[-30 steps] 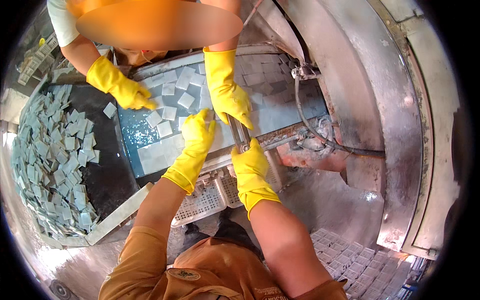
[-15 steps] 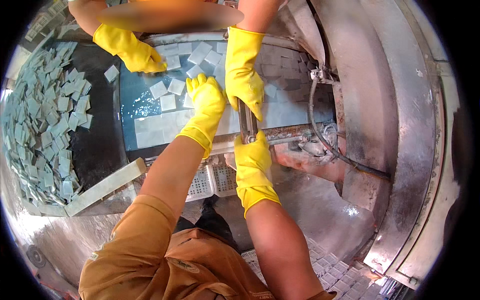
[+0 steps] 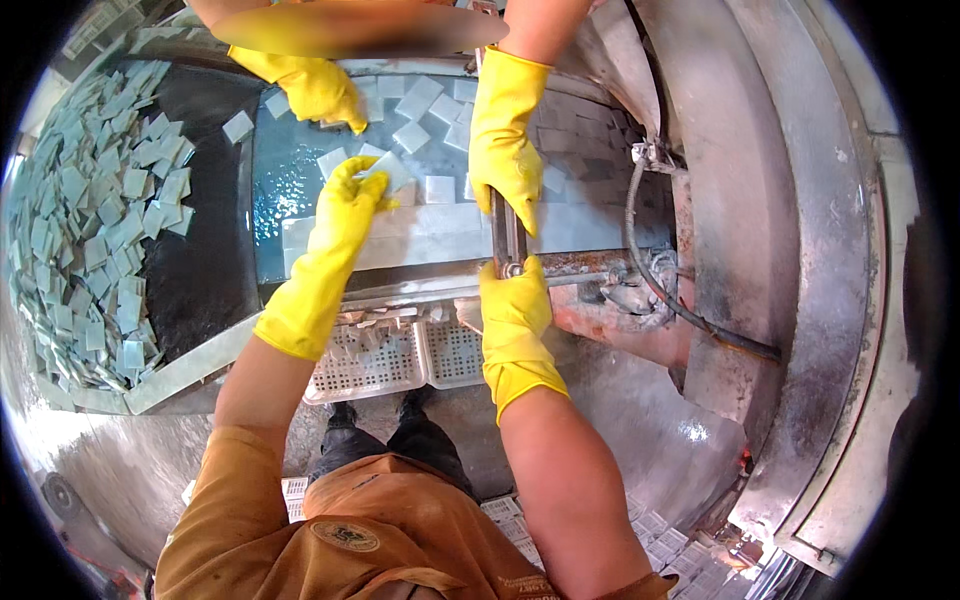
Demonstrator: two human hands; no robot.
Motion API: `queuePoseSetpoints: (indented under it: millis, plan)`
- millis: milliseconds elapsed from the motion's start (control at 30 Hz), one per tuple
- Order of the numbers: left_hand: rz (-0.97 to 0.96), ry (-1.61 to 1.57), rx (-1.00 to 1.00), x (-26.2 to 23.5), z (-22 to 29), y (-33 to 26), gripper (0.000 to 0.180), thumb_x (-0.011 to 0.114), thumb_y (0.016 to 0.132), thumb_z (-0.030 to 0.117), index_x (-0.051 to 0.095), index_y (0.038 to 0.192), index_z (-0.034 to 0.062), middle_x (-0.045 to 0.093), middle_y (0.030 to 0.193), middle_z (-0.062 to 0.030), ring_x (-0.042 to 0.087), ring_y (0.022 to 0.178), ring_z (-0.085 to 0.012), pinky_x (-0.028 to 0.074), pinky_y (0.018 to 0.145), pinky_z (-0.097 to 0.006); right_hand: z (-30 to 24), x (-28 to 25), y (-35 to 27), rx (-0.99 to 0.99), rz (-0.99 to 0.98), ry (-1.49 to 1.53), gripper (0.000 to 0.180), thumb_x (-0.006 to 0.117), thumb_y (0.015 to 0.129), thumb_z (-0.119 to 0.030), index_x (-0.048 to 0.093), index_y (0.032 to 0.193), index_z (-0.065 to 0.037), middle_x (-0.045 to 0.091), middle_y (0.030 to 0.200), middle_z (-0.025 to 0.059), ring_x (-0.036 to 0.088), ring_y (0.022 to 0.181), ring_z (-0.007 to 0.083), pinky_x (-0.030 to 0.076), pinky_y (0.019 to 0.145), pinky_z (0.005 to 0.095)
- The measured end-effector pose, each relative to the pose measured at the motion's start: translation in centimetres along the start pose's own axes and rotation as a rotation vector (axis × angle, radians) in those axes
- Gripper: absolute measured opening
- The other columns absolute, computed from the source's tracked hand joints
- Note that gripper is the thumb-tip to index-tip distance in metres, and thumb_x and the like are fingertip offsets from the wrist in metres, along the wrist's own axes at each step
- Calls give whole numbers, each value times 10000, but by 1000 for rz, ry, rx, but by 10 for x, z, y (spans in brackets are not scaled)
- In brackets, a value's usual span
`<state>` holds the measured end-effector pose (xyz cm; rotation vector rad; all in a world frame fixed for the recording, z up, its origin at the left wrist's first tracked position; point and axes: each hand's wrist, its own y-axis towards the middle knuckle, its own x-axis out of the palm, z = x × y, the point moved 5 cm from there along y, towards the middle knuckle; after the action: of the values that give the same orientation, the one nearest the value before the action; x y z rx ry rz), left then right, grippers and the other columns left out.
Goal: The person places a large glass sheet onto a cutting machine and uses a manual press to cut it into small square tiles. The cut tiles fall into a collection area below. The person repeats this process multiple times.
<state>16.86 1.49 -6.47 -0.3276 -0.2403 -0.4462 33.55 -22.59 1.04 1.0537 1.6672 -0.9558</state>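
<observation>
My left hand, in a yellow rubber glove, pinches a pale square tile by its left edge above the wet blue surface. My right hand, gloved alike, grips the near end of a metal bar at the front rail. Across from me, a co-worker's gloved hand covers the bar's far end. The co-worker's other hand reaches down at loose tiles on the far left of the surface. Closely set rows of tiles run along the near side, left of the bar.
A large heap of tiles lies on the dark left end. White perforated baskets sit below the front rail. At the right are a hose and a curved metal housing.
My left hand has moved left and lifted a tile. My right hand stays at the bar. The co-worker's hand at the left has shifted slightly right, and the baskets show more.
</observation>
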Motion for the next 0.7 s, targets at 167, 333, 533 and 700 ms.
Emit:
queuePoseSetpoints:
  millis: [167, 333, 533, 700]
  plan:
    - [46, -168, -199, -41, 29, -58, 273, 611, 1131, 239, 673, 1337, 71, 715, 960, -35, 667, 694, -126, 629, 671, -323, 4, 3, 3, -38, 27, -10, 601, 800, 844, -501, 699, 1273, -91, 780, 1124, 193, 757, 1032, 420, 596, 883, 529]
    - [257, -581, -572, -53, 28, -105, 325, 569, 1137, 375, 755, 1236, 127, 499, 657, 35, 374, 466, -112, 482, 553, -305, 3, 5, 5, -18, 19, -27, 531, 812, 832, -478, 707, 1201, -111, 785, 1077, 193, 761, 989, 424, 597, 846, 537]
    - [221, -760, -588, -69, 11, -131, 360, 576, 1141, 334, 709, 1366, 87, 550, 674, 7, 411, 460, -111, 500, 546, -300, -5, -3, -2, -48, 39, 23, 508, 816, 836, -454, 704, 1176, -94, 785, 1068, 201, 759, 981, 424, 593, 836, 520]
    - [-232, 497, -330, -58, 68, -166, 527, 773, 1017, 267, 633, 1474, 46, 739, 889, -117, 713, 703, -220, 565, 637, -340, 5, 3, 3, -38, 35, -7, 536, 807, 837, -469, 699, 1184, -76, 768, 1109, 227, 745, 1025, 443, 587, 871, 534]
